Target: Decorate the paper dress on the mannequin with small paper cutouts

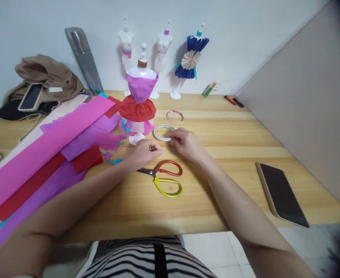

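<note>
My right hand (pixel 187 143) is closed, its fingertips pinching the right edge of a roll of white tape (pixel 159 136) on the table. Just left of it, my left hand (pixel 146 153) is curled with thumb and fingertips together; whatever they may hold is too small to make out. Behind that hand stands a small white dress form wearing a purple top (pixel 141 88) and a gathered red skirt (pixel 137 111). Scissors with one red and one yellow handle (pixel 170 189) lie below my hands, blades partly hidden by my left hand. A second, thinner tape ring (pixel 175 117) lies behind the white roll.
Pink crepe paper (pixel 51 148) and purple and red pieces cover the left side. Along the wall stand two bare dress forms and one in a blue dress (pixel 194 46). A bottle (pixel 84 60) leans at back left. A phone (pixel 284 195) lies at right, beside a partition.
</note>
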`<state>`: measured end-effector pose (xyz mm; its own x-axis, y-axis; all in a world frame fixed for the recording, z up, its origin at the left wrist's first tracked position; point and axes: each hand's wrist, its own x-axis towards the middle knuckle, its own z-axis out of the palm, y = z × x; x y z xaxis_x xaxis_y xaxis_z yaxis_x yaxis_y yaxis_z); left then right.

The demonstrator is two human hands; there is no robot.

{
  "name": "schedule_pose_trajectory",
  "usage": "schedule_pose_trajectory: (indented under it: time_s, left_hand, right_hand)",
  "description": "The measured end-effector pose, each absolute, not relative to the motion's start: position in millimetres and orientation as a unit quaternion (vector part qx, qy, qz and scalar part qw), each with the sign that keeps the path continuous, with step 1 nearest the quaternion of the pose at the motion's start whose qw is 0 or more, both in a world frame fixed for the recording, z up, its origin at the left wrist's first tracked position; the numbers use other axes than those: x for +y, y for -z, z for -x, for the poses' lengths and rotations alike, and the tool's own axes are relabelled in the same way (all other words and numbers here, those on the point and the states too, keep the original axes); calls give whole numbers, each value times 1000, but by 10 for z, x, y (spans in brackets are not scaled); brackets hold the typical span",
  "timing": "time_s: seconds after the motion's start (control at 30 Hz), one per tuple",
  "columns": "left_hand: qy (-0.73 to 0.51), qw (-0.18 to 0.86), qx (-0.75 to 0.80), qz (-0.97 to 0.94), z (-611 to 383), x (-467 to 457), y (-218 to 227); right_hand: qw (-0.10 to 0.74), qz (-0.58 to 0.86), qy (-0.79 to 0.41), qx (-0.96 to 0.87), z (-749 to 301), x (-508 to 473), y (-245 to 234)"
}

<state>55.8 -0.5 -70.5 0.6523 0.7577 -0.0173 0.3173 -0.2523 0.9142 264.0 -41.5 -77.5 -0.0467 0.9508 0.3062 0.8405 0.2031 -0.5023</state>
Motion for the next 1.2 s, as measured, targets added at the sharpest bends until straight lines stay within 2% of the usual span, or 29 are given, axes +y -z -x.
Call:
schedule_pose_trajectory:
  time_s: [0.23,0.57,0.77,0.9,1.0,1.1,1.2]
  left_hand:
    - [-180,484,337,-787,-550,-58,566]
    - [-184,382,347,-837,-565,-116,530]
    - [-208,424,293,-831,-612,-57,511]
    - [-204,480,282,-805,-693,32,648]
    - [-254,508,301,-766,-740,124,771]
    - [-282,493,321,-758,-749,201,838]
    - [-283,426,306,-803,-749,224,863]
  right_hand:
    - [289,625,-93,-719,-2643,-432,766]
    - [295,623,-80,-720,-2634,-422,775]
    - [294,622,-80,-722,-2645,-417,791]
    - [296,623,-80,-720,-2650,-415,799]
    - [298,621,-81,-720,-2655,-417,800]
    - [304,620,-83,-719,-2663,-418,805]
    - [310,619,-81,-717,-2679,-414,821]
